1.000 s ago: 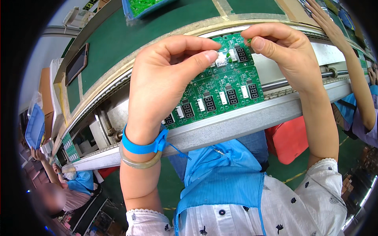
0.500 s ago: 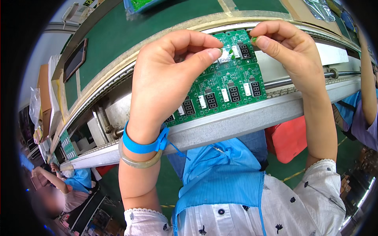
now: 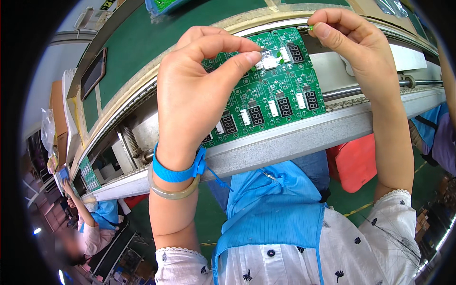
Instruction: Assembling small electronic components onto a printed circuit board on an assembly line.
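Note:
A panel of green circuit boards (image 3: 266,90) lies across the rails, carrying black digit displays (image 3: 283,107) and white connectors (image 3: 273,109). My left hand (image 3: 190,90) is over the panel's far left part, thumb and index fingertip pinched together beside a white connector. What they pinch is too small to make out. Two small green components (image 3: 280,61) stand on the board just right of those fingertips. My right hand (image 3: 363,57) is beyond the panel's far right corner, pinching a small green component (image 3: 311,28) between thumb and index finger, apart from the boards.
Metal conveyor rails (image 3: 285,137) run along the near side, with a steel shaft (image 3: 351,93) at right. A blue bin (image 3: 166,6) of green parts and a phone (image 3: 93,72) lie on the green bench beyond. Another person (image 3: 97,228) works at far left; a red stool (image 3: 352,164) stands below.
My right hand has moved up and away from the panel with the green component. My left hand has shifted slightly up and left, still pinched over the boards.

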Available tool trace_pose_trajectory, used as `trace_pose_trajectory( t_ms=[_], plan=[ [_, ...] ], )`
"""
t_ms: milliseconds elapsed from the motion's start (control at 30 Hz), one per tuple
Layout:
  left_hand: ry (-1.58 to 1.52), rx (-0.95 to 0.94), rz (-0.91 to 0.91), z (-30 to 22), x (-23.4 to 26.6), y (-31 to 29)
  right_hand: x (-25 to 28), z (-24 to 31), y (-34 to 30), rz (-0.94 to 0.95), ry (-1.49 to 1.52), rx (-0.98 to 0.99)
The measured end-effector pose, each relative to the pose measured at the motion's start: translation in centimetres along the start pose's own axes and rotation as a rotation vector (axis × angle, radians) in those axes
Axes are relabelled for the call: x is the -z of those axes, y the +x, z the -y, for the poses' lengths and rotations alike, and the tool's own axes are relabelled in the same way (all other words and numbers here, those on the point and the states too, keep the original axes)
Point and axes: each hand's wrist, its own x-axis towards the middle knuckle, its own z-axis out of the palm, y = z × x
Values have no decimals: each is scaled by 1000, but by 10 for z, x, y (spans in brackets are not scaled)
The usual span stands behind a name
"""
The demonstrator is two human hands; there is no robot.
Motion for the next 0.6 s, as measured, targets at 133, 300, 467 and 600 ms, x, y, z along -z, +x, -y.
trace_pose_trajectory(
  t_ms=[133, 300, 467, 600],
  plan=[
    [137, -68, -11, 2, 0, -5, -6, -4, -3, 65, -4, 27],
    [266, -127, -17, 0, 4, -8, -12, 1, -8, 116, -16, -20],
    [324, -143, -37, 2, 6, -10, -21, 12, -8, 157, -32, -52],
    [327, -161, -56, 5, 7, -10, -25, 14, -9, 148, -81, -27]
  ],
)
